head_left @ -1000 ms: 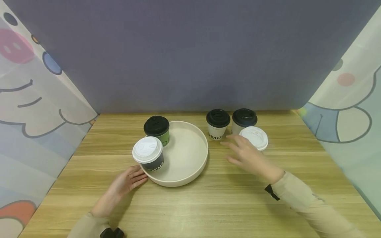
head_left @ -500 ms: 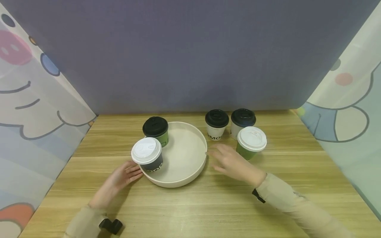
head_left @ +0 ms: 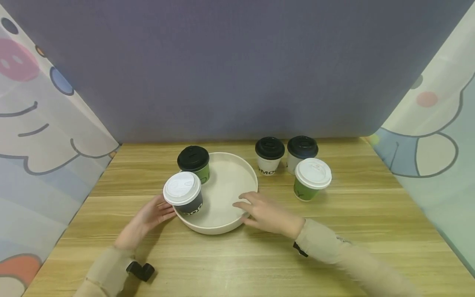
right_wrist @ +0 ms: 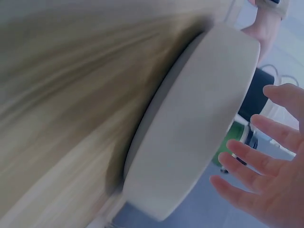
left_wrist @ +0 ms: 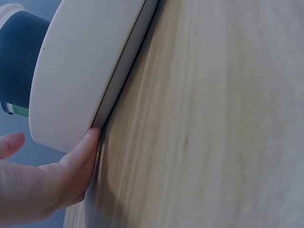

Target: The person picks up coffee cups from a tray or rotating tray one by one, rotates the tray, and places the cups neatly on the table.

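A round cream tray (head_left: pixel 230 185) lies on the wooden table. In it, on the left, stand a dark paper coffee cup with a white lid (head_left: pixel 183 194) and, behind that, a green coffee cup with a black lid (head_left: pixel 194 163). My left hand (head_left: pixel 153 216) is at the tray's left front edge; in the left wrist view its fingertips (left_wrist: pixel 92 135) touch the tray's lower side. Over the right front rim hovers my right hand (head_left: pixel 265 212), fingers spread and loosely bent, holding nothing. The right wrist view shows those fingers (right_wrist: pixel 251 156) apart from the tray wall.
Right of the tray stand two white cups with black lids, one (head_left: pixel 269 156) nearer the tray and one (head_left: pixel 301 154) farther right. A green cup with a white lid (head_left: pixel 311 179) stands in front of the latter. A grey panel (head_left: pixel 237 74) rises behind the table.
My right hand has moved left and toward me, away from the white-lidded green cup, to the tray's right front rim. My left hand stays by the tray; the cups stand where they were.
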Demonstrator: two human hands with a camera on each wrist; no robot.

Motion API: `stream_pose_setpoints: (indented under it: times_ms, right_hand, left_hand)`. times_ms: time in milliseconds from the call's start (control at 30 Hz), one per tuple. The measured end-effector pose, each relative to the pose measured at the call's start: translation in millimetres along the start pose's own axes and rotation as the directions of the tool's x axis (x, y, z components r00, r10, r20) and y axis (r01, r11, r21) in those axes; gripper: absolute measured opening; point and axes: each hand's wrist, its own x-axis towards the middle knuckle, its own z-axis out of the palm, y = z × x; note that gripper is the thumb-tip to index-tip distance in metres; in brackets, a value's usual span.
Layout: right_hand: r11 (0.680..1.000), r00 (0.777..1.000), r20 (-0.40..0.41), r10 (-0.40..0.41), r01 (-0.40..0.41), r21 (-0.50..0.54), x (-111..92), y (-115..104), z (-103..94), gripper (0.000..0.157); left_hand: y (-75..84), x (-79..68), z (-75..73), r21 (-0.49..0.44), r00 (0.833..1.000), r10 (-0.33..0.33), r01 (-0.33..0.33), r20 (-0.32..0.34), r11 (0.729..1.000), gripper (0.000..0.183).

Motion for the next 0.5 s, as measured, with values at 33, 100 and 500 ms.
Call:
stream_pose_setpoints:
  times_ms: [33,100,500]
  right_hand:
    - [1.0,1.0,0.01,-0.005,0.005,-0.003,2,-2,1.4,0.034]
    - [1.0,0.999,0.034,-0.016,0.016,-0.003,6,-7,3.8,0.035]
    - [0.998,0.992,0.108,-0.064,0.063,0.014,25,-26,13.9,0.035]
  left_hand:
    - [0.6,0.6,-0.1,0.002,1.0,-0.004,0.004,0.002,1.0,0.021]
    - [1.6,1.7,-0.6,0.001,1.0,-0.01,0.01,0.007,1.0,0.023]
    - [6.2,10.5,-4.2,-0.044,0.999,-0.025,0.027,0.045,0.999,0.033]
